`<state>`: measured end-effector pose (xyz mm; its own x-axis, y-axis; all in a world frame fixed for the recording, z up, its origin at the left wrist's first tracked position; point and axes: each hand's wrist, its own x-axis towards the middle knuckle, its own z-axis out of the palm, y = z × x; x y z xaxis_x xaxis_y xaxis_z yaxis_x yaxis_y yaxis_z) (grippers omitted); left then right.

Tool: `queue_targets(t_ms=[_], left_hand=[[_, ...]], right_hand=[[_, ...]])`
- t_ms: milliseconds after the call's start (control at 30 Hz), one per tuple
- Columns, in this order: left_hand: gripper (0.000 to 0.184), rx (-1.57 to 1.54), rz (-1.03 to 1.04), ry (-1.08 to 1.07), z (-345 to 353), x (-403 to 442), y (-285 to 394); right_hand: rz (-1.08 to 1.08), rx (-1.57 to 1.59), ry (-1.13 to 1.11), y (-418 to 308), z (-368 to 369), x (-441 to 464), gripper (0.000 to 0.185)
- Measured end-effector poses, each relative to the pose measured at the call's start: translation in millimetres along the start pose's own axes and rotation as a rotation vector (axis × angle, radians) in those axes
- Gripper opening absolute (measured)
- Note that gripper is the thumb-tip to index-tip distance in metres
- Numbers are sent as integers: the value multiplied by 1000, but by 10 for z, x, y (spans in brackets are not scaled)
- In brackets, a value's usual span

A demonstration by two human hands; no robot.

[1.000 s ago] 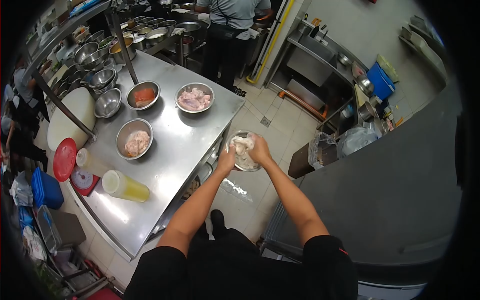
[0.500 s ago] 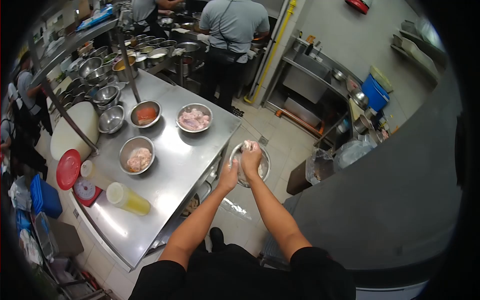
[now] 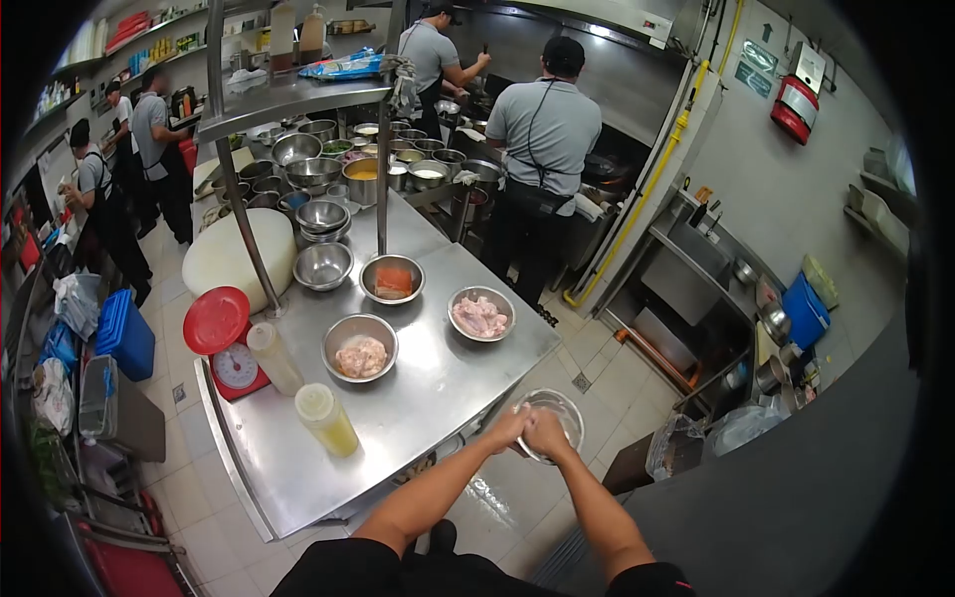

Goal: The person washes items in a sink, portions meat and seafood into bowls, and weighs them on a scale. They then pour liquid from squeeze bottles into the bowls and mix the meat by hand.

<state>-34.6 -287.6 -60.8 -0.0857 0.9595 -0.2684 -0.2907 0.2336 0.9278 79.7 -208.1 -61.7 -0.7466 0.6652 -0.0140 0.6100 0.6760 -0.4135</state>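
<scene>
Just off the right edge of the steel table point(image 3: 438, 383), a steel bowl point(image 3: 569, 416) is held over the floor. My left hand point(image 3: 508, 426) is closed at the bowl's left rim. Inside the bowl's left side, my right hand point(image 3: 544, 434) is closed against the left one; what its fingers hold is hidden. On the table stand a bowl of pale raw meat point(image 3: 479, 316), a bowl with an orange-red piece point(image 3: 393, 283) and a bowl of minced-looking pink meat point(image 3: 360, 356).
A bottle of yellow liquid point(image 3: 326, 420), a red scale point(image 3: 237, 368) and an empty bowl point(image 3: 323, 266) are on the table. A co-worker in grey point(image 3: 542, 129) stands beyond it. A dark grey surface point(image 3: 776, 488) lies at right; a bin point(image 3: 637, 463) is nearby.
The view has tilted up and turned left, showing more co-workers. My right hand has come from the bowl's middle and far side, where it held pale meat, to beside my left hand.
</scene>
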Motion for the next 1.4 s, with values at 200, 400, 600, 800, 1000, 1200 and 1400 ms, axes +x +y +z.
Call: queue_targets(t_ms=[200,400,600,800,1000,1200,1400], left_hand=[[47,-146,-188,-60,-153,93,-98],[54,-168,-29,49,54,197,-210],[49,-148,-1,73,59,-130,-172],[52,-93,69,441,78,1,-11],[54,51,251,432,122,308,-665],[50,-208,15,308,-13,-153,-361],[53,-71,406,323,-110,159,-690]], right_hand=[[-488,-247,-368,14,-474,3,25],[-176,-11,-4,-78,-289,-32,26],[44,-40,40,103,-69,-20,17],[-70,-157,-179,180,-55,5,33],[171,664,265,-24,315,9,28],[106,293,179,19,24,-39,34],[49,531,285,-59,81,-71,32]])
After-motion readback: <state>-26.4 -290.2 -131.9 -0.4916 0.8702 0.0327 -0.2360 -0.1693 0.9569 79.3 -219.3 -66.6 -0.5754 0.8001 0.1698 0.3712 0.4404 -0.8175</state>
